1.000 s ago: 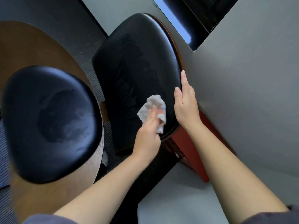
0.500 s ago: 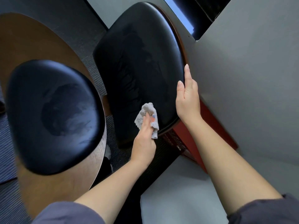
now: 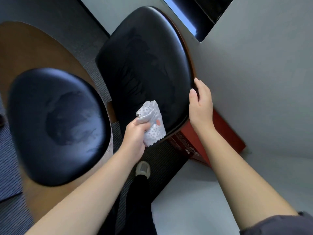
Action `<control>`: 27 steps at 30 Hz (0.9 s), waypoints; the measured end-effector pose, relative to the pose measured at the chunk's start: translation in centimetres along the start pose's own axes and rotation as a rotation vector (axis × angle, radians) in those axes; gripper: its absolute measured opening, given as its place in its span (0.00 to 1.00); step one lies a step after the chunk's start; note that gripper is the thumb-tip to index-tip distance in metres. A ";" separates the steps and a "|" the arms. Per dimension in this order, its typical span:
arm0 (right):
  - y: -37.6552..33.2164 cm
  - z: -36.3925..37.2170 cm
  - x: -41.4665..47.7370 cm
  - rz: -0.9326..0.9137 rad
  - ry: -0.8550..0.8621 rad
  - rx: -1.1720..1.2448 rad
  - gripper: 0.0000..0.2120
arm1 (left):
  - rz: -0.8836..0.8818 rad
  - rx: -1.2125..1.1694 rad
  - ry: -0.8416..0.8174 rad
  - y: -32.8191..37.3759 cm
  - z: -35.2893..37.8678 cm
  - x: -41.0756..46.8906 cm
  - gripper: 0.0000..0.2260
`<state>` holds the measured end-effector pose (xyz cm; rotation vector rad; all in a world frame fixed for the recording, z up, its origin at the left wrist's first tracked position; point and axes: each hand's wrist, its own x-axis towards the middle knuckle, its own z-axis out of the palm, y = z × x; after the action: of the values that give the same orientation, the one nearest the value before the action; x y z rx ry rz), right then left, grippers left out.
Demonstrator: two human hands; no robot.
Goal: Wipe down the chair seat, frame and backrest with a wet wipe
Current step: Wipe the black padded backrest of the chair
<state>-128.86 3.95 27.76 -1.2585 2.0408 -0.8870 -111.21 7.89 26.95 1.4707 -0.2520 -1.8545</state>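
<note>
A black padded chair backrest [image 3: 144, 65] with a brown wooden rim stands tilted in the middle, with damp streaks across it. The black padded seat [image 3: 55, 122] lies to the left on its brown wooden shell [image 3: 25, 53]. My left hand [image 3: 135, 138] grips a crumpled white dotted wet wipe [image 3: 152, 122] at the backrest's near edge. My right hand [image 3: 200, 106] rests on the backrest's right rim, thumb on the pad and fingers curled behind the edge.
A grey wall panel [image 3: 254, 82] stands close on the right, with a red box [image 3: 220, 139] at its foot behind the backrest. Striped grey carpet [image 3: 10, 167] covers the floor. My shoe [image 3: 143, 168] and dark trouser leg are below the hands.
My left hand has drawn the wipe down toward the backrest's near edge and bunched it in a closed grip. My right hand's fingers have curled round the rim. My shoe has come into view.
</note>
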 end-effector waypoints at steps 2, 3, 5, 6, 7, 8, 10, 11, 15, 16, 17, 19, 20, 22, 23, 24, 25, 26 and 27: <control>-0.6 -0.6 -1.4 0.044 0.055 0.123 0.19 | -0.052 -0.133 -0.145 2.2 -0.4 -0.6 0.11; -1.0 -0.9 -2.2 0.070 0.054 0.155 0.19 | -0.062 -0.161 -0.219 3.2 -0.7 -0.9 0.11; -1.8 -1.4 -3.6 0.090 0.037 0.111 0.21 | -0.055 -0.167 -0.329 4.3 -1.3 -0.7 0.16; -2.3 -1.6 -4.1 0.106 -0.007 0.124 0.21 | -0.045 -0.148 -0.378 4.6 -1.5 -0.5 0.18; -2.8 -1.7 -4.6 0.168 -0.097 0.195 0.22 | -0.031 -0.121 -0.412 4.8 -1.7 -0.4 0.20; -3.3 -1.8 -5.0 0.260 -0.220 0.334 0.23 | -0.017 -0.090 -0.434 4.8 -1.7 -0.2 0.22; -3.8 -1.8 -6.0 0.391 -0.402 0.551 0.20 | 0.010 0.019 -0.413 4.8 -1.8 0.2 0.23; -3.9 -1.7 -6.4 0.404 -0.419 0.574 0.16 | 0.039 0.134 -0.371 4.7 -1.8 0.5 0.22; -4.0 -1.7 -7.4 0.346 -0.082 0.328 0.12 | 0.246 0.751 -0.176 4.4 -1.8 2.0 0.08; -4.0 -1.7 -7.8 0.299 0.017 0.252 0.12 | 0.354 0.914 -0.182 4.4 -1.9 2.7 0.11; -3.9 -1.7 -8.2 0.252 0.109 0.205 0.12 | 0.475 1.070 -0.222 4.6 -2.0 3.4 0.15; -3.7 -1.7 -8.8 0.128 0.247 0.173 0.14 | 0.720 1.304 -0.358 5.6 -1.5 4.7 0.23; -3.6 -1.6 -9.0 0.020 0.302 0.152 0.16 | 0.828 1.395 -0.436 6.2 -1.0 5.4 0.26; -2.1 -0.4 -9.2 -0.227 0.357 0.050 0.20 | 1.001 1.604 -0.565 7.3 0.3 6.5 0.32; -0.8 0.7 -9.4 -0.311 0.351 -0.023 0.22 | 1.053 1.723 -0.618 7.6 0.8 7.0 0.35; 0.6 2.1 -9.6 -0.331 0.341 -0.094 0.25 | 1.070 1.834 -0.659 7.8 1.2 7.5 0.37; 2.0 3.9 -10.0 -0.306 0.329 -0.143 0.27 | 1.065 1.924 -0.690 7.8 1.3 8.0 0.39; 3.3 5.9 -10.4 -0.270 0.311 -0.168 0.29 | 1.055 1.987 -0.715 7.8 1.3 8.5 0.41; 4.5 7.8 -10.8 -0.254 0.306 -0.186 0.30 | 1.053 2.018 -0.739 7.7 1.1 9.0 0.42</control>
<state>-121.17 13.47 20.84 -1.5927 2.2756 -1.0816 -109.51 -3.73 24.85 0.8193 -3.0609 -0.6481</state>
